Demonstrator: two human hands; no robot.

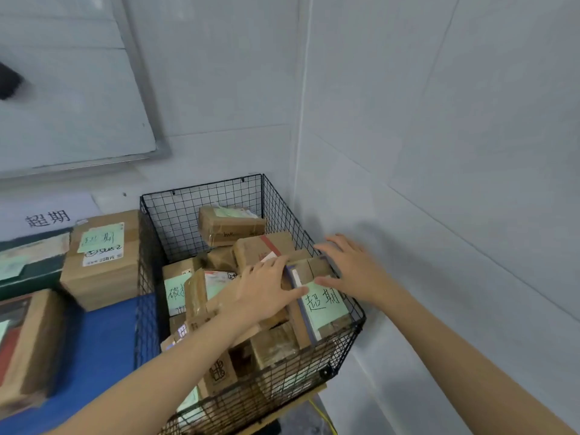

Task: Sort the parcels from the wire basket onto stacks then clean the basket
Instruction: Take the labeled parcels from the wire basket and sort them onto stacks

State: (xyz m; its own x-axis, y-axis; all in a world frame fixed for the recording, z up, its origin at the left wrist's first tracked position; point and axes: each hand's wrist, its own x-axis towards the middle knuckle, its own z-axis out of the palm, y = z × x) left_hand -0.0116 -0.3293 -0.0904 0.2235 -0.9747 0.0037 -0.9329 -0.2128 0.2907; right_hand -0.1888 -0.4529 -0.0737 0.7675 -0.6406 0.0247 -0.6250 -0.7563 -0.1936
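A black wire basket [201, 211] stands in the corner on a blue table, filled with several brown cardboard parcels. On top at the right lies a parcel with a green handwritten label [324, 304]. My left hand [266, 290] grips its left edge, thumb across the top. My right hand [351, 268] holds its far right side, fingers curled over the edge by the basket wall. Other parcels [230, 227] lie deeper in the basket, one with a green label [174, 293] at the left.
Left of the basket a labelled cardboard box [103, 259] sits on the blue table [100, 346], with another box [28, 346] at the near left. A white sign [47, 216] with black characters hangs on the wall. Grey walls close in behind and to the right.
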